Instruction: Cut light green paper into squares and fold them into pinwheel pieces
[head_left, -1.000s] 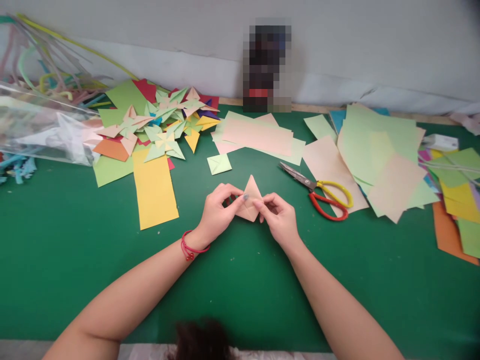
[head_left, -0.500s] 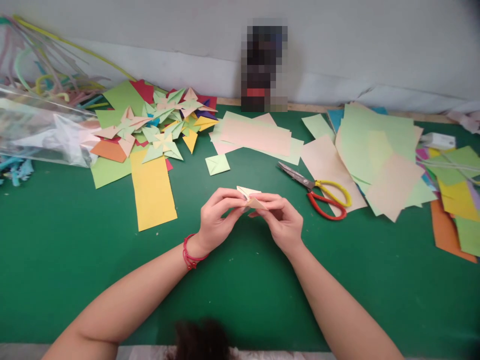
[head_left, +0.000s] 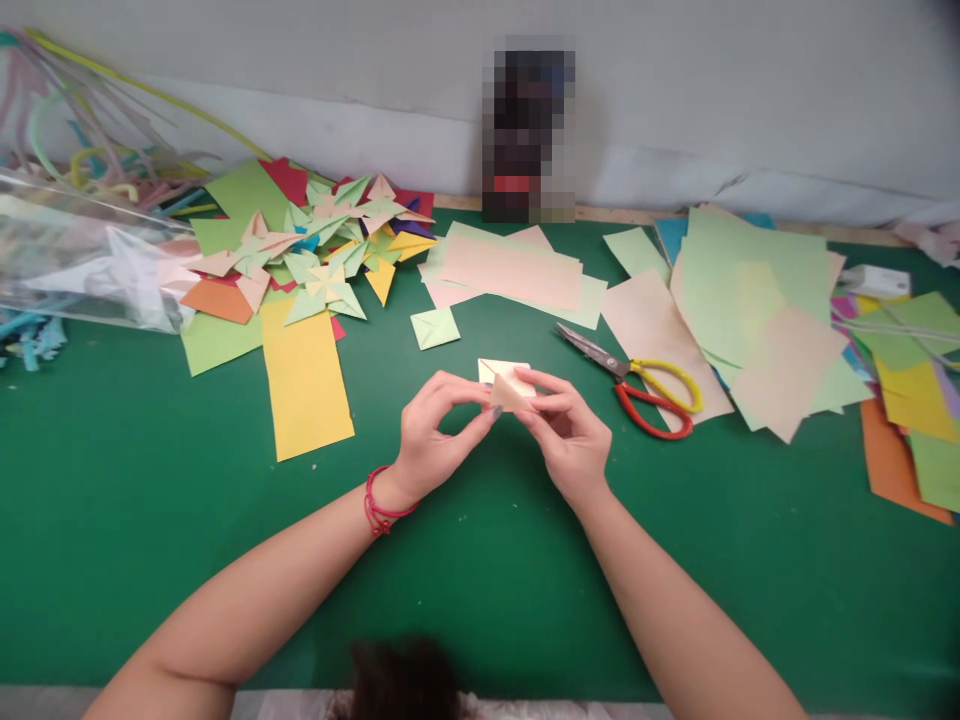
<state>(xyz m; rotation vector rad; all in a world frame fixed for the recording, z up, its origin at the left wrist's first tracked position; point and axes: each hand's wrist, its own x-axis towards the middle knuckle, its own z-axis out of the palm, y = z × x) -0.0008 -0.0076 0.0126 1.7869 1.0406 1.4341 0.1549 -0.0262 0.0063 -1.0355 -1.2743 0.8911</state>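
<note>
Between my two hands is a small piece of folded paper (head_left: pixel 513 386), pale yellow and peach, with a flap standing up toward me. My left hand (head_left: pixel 442 425) pinches its left edge between thumb and fingers. On the other side my right hand (head_left: pixel 570 430) grips the right edge, its index finger lying along the top. Part of the paper is hidden behind the fingers. Just beyond, a pale green folded paper square (head_left: pixel 435 328) lies flat on the green table (head_left: pixel 480 590). Scissors (head_left: pixel 622 372) with one yellow and one red handle rest to the right of my hands.
Folded paper stars (head_left: pixel 326 285) are heaped at the back left, beside a clear plastic bag (head_left: pixel 90 260). A yellow paper strip (head_left: pixel 307 390) lies before them. Peach and green strips (head_left: pixel 510 270) sit at the back, larger sheets (head_left: pixel 750 300) at the right. A pixelated dark object (head_left: pixel 525 130) stands against the wall.
The folded paper has turned and shows more of its face, its flap now raised. My fingers have shifted along its edges, the right index finger now lifted higher.
</note>
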